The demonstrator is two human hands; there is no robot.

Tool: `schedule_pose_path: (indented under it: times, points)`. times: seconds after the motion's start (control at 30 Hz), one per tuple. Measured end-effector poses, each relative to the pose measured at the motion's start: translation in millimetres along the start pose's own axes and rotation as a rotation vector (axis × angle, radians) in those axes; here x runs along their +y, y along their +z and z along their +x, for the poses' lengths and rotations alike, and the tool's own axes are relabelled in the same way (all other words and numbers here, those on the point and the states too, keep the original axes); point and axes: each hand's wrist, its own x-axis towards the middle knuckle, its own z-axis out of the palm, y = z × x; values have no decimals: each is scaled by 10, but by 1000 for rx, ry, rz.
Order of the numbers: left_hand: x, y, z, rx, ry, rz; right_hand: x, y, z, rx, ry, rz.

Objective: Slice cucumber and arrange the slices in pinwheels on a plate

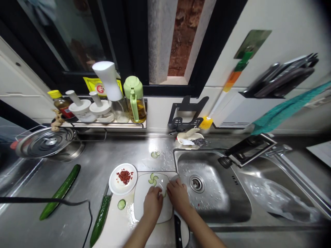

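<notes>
A white square plate (142, 199) lies on the steel counter by the sink, with a few thin cucumber slices (153, 179) laid in a pinwheel near its far edge. My left hand (153, 204) and my right hand (178, 195) rest over the plate, fingertips pinched together between them on a cucumber slice (163, 194). A cut cucumber piece (101, 218) and one loose slice (121, 204) lie left of the plate. A knife handle (178, 234) shows under my right wrist.
A small round dish of red bits (123, 179) sits left of the plate. A whole cucumber (60, 191) and black cable (46, 200) lie further left. Pot lid (45, 142), condiment rack (103, 110), sink (207, 186) with faucet (248, 148), knife rack (284, 77).
</notes>
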Motion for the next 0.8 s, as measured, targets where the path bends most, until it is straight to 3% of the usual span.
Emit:
schedule_pose_path:
  times: [0.23, 0.37, 0.53, 0.8]
  points:
    - [-33, 15, -3, -10, 64, 15, 90, 102, -287, 84, 34, 11]
    - [-53, 22, -6, -5, 85, 22, 41, 307, -489, 77, -11, -54]
    - [-57, 30, -2, 4, 101, 23, -7, 529, -577, 34, 33, -129]
    - [-49, 19, -22, 23, 99, 16, -41, 394, -566, -3, 18, -156]
